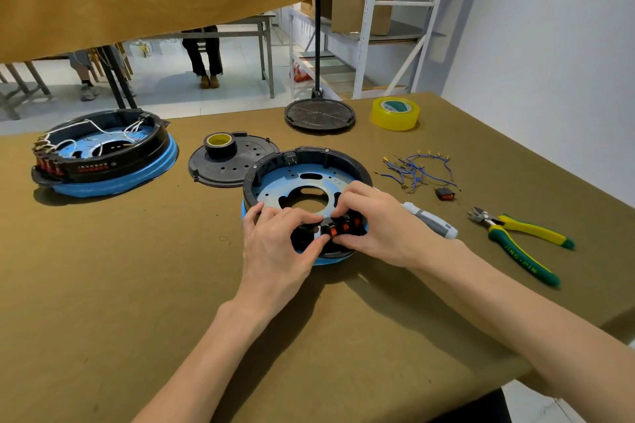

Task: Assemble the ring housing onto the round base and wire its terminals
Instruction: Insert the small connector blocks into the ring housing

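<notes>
A: Where is the ring housing?

B: The black ring housing sits on the blue round base near the middle of the olive worktop, right in front of the person.

A: And the hands?

B: Both are at its near edge. The left hand has its fingers curled over the rim, thumb pressed against a small black and orange switch. The right hand curls in from the other side and pinches the same switch. Two more orange switches sit in a row just beside it, under the right hand.

A: What else lies around?

B: To the right, a tangle of blue wires with metal end clips, a loose switch just below them, and yellow and green cutters. A grey and white screwdriver handle pokes out from behind the right wrist.

A: Farther back?

B: A black round cover with a roll of black tape on it, touching the housing's far left side. Another black cover and a roll of yellow tape are near the far edge. At the left stands a second unit, already carrying white wires.
</notes>
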`<state>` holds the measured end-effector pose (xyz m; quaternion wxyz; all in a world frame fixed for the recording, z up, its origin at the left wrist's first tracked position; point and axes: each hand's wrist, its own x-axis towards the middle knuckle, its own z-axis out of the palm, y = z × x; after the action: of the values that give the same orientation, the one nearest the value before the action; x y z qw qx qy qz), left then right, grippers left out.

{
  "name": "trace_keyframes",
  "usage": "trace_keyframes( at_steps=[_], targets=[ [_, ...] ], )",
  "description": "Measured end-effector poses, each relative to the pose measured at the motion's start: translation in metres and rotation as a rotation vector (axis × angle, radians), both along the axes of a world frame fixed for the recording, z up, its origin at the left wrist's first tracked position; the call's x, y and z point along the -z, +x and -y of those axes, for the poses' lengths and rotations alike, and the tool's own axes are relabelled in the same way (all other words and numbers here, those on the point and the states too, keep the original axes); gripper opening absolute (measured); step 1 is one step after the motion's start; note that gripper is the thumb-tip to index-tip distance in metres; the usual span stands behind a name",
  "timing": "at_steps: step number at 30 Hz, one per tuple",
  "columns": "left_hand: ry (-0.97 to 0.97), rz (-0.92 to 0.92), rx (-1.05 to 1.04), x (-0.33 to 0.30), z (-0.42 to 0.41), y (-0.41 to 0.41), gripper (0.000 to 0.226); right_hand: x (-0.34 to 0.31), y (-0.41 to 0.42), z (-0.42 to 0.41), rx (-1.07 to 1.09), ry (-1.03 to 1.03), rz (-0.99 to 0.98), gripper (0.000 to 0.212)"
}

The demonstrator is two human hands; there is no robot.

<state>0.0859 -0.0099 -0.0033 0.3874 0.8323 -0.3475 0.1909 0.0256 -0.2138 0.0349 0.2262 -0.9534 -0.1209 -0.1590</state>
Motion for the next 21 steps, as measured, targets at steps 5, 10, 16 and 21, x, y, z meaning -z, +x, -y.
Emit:
trace_keyframes(
  at_steps=[5,10,16,21],
  targets=[
    [-0.001,0.016,0.000,0.000,-0.002,0.003,0.027,0.002,0.001,-0.003,0.000,0.038,0.017,0.024],
    [-0.012,0.031,0.015,0.001,-0.002,0.004,0.026,-0.006,0.001,0.001,-0.023,0.128,-0.022,0.019],
    [-0.025,0.029,0.061,0.002,-0.007,0.011,0.023,0.001,-0.004,-0.011,0.041,0.064,-0.002,0.023],
    [-0.020,0.051,0.092,0.003,-0.011,0.013,0.034,-0.007,0.000,-0.012,0.024,-0.036,-0.040,0.042]
  ],
)
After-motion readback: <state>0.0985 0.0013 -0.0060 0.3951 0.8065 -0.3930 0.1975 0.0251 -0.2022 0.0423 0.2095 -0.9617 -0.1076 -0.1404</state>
